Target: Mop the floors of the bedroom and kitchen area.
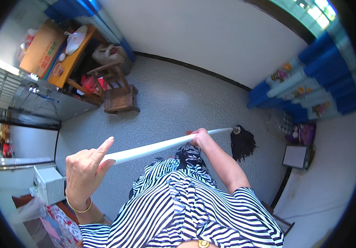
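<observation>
A mop with a white handle point(153, 150) lies across in front of me, slanting from the left up to the right. My left hand point(83, 170) is at the handle's near end, thumb against it and index finger stretched out; its other fingers curl around behind, partly hidden. Further along the shaft, my right hand point(199, 136) is closed around it. The dark, stringy mop head point(242, 142) rests on the grey floor to the right. A gold-coloured bangle circles my left wrist.
A small wooden chair point(120, 97) stands ahead left, beside a wooden table point(72, 58) with a cardboard box point(43, 49) and bags. A plastic jug point(113, 56) is behind the chair. Blue curtains point(310, 78) hang right, above a purple bag point(306, 134) and a white-topped box point(296, 157).
</observation>
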The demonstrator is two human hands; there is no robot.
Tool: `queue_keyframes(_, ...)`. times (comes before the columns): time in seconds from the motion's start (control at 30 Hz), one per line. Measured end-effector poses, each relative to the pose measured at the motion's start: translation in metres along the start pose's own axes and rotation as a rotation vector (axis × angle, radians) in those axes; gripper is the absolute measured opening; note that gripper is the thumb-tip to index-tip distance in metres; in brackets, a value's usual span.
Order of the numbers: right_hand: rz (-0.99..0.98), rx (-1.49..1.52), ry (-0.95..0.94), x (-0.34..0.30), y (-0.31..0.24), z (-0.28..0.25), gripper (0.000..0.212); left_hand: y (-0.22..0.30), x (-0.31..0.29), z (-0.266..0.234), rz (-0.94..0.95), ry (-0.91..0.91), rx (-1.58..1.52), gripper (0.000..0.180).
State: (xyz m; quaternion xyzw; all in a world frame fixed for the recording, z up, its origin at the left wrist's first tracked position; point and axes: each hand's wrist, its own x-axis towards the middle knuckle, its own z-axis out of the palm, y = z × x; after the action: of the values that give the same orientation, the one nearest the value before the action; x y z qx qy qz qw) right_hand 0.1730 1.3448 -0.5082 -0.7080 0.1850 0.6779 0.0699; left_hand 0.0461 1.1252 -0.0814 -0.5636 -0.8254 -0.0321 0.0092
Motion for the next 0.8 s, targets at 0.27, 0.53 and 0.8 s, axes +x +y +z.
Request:
queue_keyframes(0.27,-0.072,-0.229,0.124,-0.079,0.002,0.063,0.019,0.018,0.007,-0.016,-0.182,0.052,0.033,0.036)
queue_keyframes(0.53,-0.147,-0.442,0.261,-0.092,0.013,0.138,0.022,0.042,0.024,-0.009,-0.559,-0.022,-0.056,0.034)
queue_keyframes(0.8,-0.15,-0.666,0.185,-0.103,0.071,0.162,0.018,0.077,-0.001,-0.008,-0.937,-0.02,-0.069,0.032)
